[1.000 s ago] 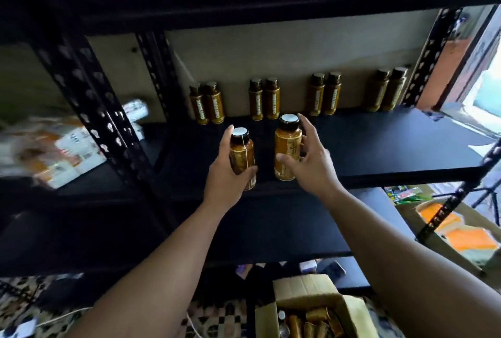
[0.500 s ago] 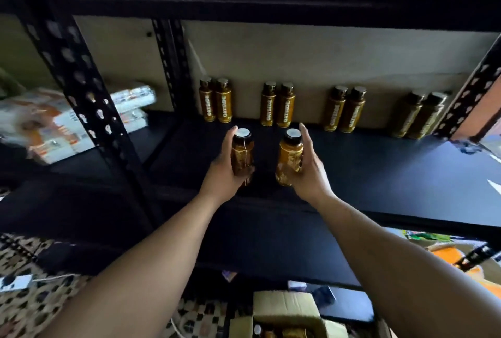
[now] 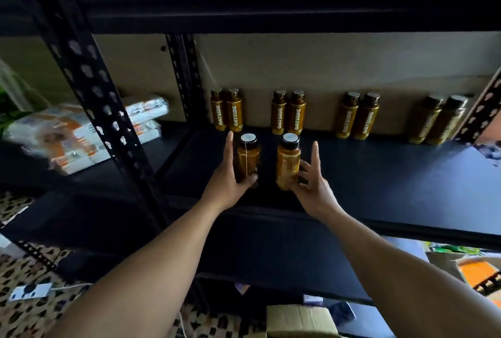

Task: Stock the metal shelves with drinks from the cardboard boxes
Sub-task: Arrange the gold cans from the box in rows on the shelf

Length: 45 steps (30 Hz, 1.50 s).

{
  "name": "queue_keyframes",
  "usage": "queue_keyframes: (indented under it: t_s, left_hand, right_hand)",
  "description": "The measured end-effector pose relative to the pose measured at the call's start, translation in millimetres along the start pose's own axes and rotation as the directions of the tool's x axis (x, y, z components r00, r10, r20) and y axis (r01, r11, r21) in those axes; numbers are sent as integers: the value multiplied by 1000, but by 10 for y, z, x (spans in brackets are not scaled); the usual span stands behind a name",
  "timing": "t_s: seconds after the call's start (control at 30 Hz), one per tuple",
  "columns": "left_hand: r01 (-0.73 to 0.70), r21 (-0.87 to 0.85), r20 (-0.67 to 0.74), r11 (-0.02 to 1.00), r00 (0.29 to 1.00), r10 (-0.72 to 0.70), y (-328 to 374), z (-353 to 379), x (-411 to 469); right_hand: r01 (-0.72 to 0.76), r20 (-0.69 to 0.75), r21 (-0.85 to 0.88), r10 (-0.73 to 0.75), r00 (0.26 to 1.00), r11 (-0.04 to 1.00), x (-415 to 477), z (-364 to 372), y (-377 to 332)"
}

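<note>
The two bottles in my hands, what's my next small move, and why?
Probably slide both back and let go. Your left hand grips the left bottle and your right hand holds the right bottle upright near the front edge of the shelf, well short of the back row of pairs against the wall.

Left arm (image 3: 151,270): bare, stretched forward and up from the lower left, wrist straight.
Left hand (image 3: 230,175): back toward the camera; thumb wrapped across the lower front of the left bottle (image 3: 248,158), index finger straight up along its left side; grips it.
Right arm (image 3: 393,270): bare, stretched forward from the lower right.
Right hand (image 3: 311,187): thumb at the base of the right bottle (image 3: 288,164), middle fingers curled against its right side, index finger straight and raised clear of it.
</note>
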<state>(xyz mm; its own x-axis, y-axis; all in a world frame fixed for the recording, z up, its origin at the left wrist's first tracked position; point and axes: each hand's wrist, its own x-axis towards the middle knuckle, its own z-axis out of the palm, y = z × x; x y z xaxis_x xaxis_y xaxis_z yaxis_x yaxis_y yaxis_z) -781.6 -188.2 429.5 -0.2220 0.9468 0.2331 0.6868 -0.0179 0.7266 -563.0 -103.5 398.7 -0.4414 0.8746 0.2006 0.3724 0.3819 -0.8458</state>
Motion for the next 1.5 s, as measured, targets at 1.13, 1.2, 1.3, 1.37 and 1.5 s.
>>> queue_keyframes:
  t_s: [1.13,1.2,1.3,1.37,1.5]
  left_hand:
    - [-80,64,-153,995,984,89,-340,266,156]
    - [-76,27,-149,997,986,79,-332,265,159]
    - [-80,-14,-132,997,988,77,-341,255,159]
    - [-82,-35,-135,996,988,77,-339,266,164]
    - [-81,-1,-172,997,982,80,-309,309,213]
  right_hand:
    - [21,-85,-100,-30,996,995,101,210,7]
    - [15,-106,-102,-26,994,995,114,219,2]
    - [-4,-146,-105,-11,989,994,145,243,-27]
    - [-19,-154,-97,3,988,995,146,249,-21]
    - [-18,-123,-75,9,992,997,132,231,47]
